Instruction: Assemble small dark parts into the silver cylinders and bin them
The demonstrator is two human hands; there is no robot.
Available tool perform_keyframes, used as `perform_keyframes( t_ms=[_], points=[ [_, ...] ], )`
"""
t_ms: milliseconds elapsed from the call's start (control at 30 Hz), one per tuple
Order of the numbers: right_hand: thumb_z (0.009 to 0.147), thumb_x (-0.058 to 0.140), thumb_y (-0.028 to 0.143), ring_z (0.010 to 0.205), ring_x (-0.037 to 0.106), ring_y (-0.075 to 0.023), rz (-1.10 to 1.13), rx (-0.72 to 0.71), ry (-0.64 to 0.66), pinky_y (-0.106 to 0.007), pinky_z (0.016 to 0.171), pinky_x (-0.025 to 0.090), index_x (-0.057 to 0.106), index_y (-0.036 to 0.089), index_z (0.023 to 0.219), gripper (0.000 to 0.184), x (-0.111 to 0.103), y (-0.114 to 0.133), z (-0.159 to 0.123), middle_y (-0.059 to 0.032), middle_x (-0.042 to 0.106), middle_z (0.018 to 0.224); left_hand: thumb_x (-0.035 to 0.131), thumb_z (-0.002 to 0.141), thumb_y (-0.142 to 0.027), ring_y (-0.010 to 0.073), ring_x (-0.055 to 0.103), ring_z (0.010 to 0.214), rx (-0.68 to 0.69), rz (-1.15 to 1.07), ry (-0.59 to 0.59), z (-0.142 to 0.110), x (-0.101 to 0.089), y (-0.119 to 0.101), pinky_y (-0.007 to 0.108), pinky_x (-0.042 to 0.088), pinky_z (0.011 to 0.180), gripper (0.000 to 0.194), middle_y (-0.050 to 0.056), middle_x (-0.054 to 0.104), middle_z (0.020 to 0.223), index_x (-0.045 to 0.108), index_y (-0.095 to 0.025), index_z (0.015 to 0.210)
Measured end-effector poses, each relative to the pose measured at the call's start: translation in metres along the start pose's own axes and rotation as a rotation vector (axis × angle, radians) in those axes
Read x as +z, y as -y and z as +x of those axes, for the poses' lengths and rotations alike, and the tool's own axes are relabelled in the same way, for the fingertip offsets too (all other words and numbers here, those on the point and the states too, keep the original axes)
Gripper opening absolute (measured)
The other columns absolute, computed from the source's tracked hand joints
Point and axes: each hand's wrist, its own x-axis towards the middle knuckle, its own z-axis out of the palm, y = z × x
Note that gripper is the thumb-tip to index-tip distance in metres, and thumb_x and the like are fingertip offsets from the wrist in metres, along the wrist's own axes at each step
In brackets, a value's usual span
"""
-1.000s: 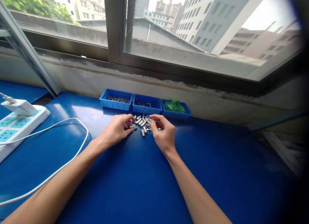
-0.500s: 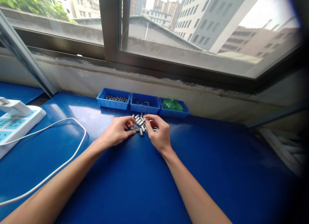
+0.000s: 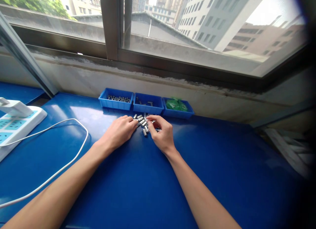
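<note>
A small pile of short silver metal pieces [image 3: 142,121], shaped like little rods or spacers, lies on the blue table between my hands. My left hand [image 3: 120,130] is at the pile's left edge, back upward, fingers closed; a silver metal piece shows at its fingertips. At the right side, my right hand [image 3: 161,133] has thumb and index finger pinched together over the pile. What sits in that pinch is too small to make out. Some of the pieces are hidden behind the fingers of both hands.
Behind the pile stand three blue bins: one with many small metal parts [image 3: 118,99], a middle bin [image 3: 148,109] with a few parts, and one with a green plastic bag [image 3: 176,104]. At left are a white power strip [image 3: 37,115] and white cable [image 3: 74,160]. A window lies beyond.
My left hand has turned back-up and its fingers have closed at the pile's left edge, where several pieces lay. My right hand has stayed nearly still in its pinch.
</note>
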Motion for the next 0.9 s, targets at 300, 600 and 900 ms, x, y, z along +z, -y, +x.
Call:
perform_keyframes(
  t_ms=[300,600,900],
  points=[
    [0.089,0.058,0.030,0.065,0.063,-0.0156,0.034,0.020,-0.010,-0.029,0.064,0.051,0.070,0.021,0.096,0.016,-0.001,-0.001,0.001,-0.0041,0.072,0.090,0.049,0.098,-0.024,0.0218,0.068,0.086,-0.009,-0.147,-0.143,0.000,0.002,-0.002,0.034,0.052,0.079,0.023,0.009,0.074,0.096,0.071,-0.018,0.098],
    [0.084,0.065,0.040,0.065,0.062,-0.0152,0.394,0.183,0.087,-0.028,0.062,0.053,0.067,0.022,0.105,0.027,-0.001,-0.002,0.003,-0.0034,0.072,0.085,0.078,0.076,-0.047,0.0222,0.072,0.086,-0.501,-1.294,-0.246,0.008,-0.014,-0.005,0.032,0.057,0.080,0.041,0.010,0.077,0.092,0.073,-0.013,0.098],
    [0.078,0.073,0.040,0.060,0.059,-0.0121,0.608,0.255,0.143,-0.028,0.060,0.051,0.069,0.021,0.107,0.035,-0.002,0.002,0.006,-0.0019,0.071,0.084,0.078,0.076,-0.044,0.0180,0.069,0.080,-0.485,-1.377,-0.172,0.007,-0.015,-0.007,0.030,0.055,0.077,0.038,0.009,0.075,0.087,0.073,-0.013,0.097]
  ],
)
